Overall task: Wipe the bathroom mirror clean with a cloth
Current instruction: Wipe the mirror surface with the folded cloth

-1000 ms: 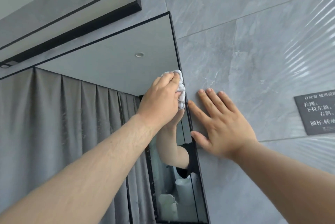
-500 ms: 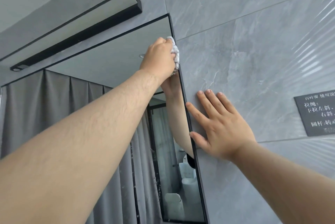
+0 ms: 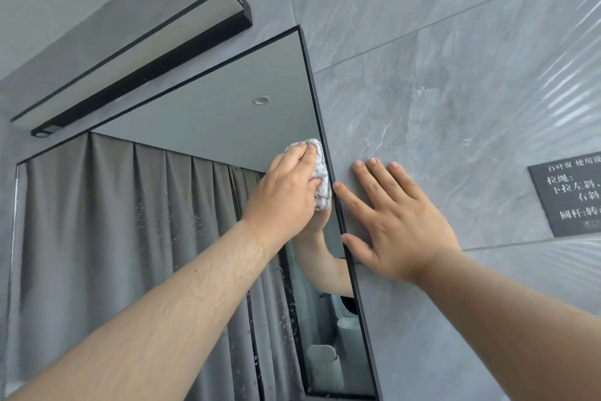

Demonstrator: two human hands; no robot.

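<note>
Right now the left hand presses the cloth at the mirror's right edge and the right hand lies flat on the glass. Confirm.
Wrong: the head view shows the right hand flat on the grey wall tile beside the mirror. The left hand does press the cloth at its right edge.

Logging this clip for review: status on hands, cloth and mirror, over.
Left hand grips cloth against mirror, at its right edge. Right hand flat on wall tile, open. Nothing blocking the cloth's path.

Place: we take this for a bathroom.
Wall: grey marbled tiles (image 3: 455, 75) around our black-framed mirror (image 3: 211, 127).
Above the mirror: black light bar (image 3: 140, 72).
</note>
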